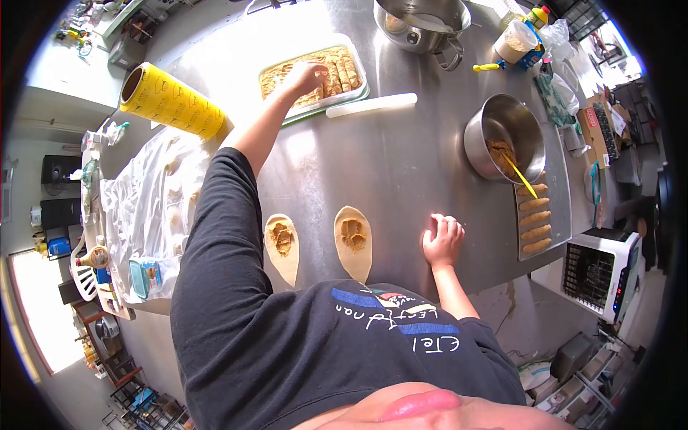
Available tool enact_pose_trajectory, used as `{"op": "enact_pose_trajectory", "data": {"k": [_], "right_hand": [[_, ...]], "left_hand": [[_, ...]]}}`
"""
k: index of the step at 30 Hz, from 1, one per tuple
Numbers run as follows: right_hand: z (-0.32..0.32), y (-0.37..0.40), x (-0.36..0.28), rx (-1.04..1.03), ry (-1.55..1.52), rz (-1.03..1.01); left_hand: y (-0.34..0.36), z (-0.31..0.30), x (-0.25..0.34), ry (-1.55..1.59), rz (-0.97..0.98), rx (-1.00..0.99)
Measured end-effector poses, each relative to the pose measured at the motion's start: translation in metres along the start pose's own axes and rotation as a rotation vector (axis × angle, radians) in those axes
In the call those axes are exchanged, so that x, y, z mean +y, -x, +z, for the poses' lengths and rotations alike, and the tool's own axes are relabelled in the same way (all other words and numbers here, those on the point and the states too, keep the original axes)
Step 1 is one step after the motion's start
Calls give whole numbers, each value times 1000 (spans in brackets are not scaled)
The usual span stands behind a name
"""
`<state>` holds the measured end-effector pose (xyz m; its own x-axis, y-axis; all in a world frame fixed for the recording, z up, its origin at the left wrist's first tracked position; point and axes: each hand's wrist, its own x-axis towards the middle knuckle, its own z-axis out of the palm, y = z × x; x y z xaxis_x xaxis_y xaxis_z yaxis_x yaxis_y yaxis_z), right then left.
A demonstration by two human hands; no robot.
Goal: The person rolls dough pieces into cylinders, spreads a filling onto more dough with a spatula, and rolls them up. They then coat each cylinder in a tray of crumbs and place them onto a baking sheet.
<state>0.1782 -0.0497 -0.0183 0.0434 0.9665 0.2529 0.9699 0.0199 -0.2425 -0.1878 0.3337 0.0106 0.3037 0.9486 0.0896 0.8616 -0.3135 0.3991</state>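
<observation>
My left hand (307, 77) reaches into a clear plastic container (364, 92) filled with rows of brown filling logs (338, 72). Its fingers are curled together over the logs; what they pinch is hidden. On the steel table near me, my right hand (443, 242) rests with its fingers loosely apart, holding nothing. To its left lie two flat, pointed oval dough pieces, one in the middle (353, 260) and one farther left (288, 266). Each has crumbly brown filling pressed onto its wider end. A long white stick (373, 105) lies beside the container.
A yellow roll of wrap (172, 100) and plastic sheeting (147, 208) are at left. On the right, a steel bowl (527, 122) holds brown filling and a yellow-handled tool (527, 183), near a tray (555, 229) of shaped logs. A steel pot (423, 36) stands behind.
</observation>
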Motion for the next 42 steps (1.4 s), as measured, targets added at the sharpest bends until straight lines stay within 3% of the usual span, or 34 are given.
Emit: {"op": "enact_pose_trajectory", "data": {"k": [1,2,5,7,11,14,17,19,21,23,26,27,30,32,36,39,42], "right_hand": [[0,0,0,-2,-2,2],[-1,0,0,-4,-4,4],[-2,-1,-1,-3,3,5],[-1,0,-1,0,2,6],[-1,0,-1,-1,-3,6],[-1,0,-2,-3,-8,10],[-1,0,-2,-5,-2,8],[1,1,-1,-12,-2,8],[0,0,0,-18,-2,12],[-1,0,-1,-16,15,8],[-2,0,-2,-16,2,12],[-2,-1,-1,-17,3,16],[1,1,-1,-20,-19,17],[0,0,-1,0,2,2],[-3,-1,-3,2,-3,0],[-2,-1,-3,-5,-10,12],[-3,-1,-2,1,-9,12]], "left_hand": [[2,2,-4,-111,184,-24],[5,4,-8,-95,248,-7],[13,0,-16,-112,284,-65],[18,0,-33,-104,218,-88],[29,1,-78,-112,275,84],[31,4,-110,79,153,69],[33,2,-94,131,81,123],[31,10,-78,172,148,219],[24,11,-69,-3,213,122],[31,-3,-44,-178,154,-34],[40,-1,-63,-154,228,-64],[44,2,-78,-139,262,25],[53,1,-115,49,198,-37],[61,0,-129,-45,148,91],[55,0,-121,118,-53,79],[47,26,-130,248,-274,-63],[38,28,-123,342,-331,24]]}}
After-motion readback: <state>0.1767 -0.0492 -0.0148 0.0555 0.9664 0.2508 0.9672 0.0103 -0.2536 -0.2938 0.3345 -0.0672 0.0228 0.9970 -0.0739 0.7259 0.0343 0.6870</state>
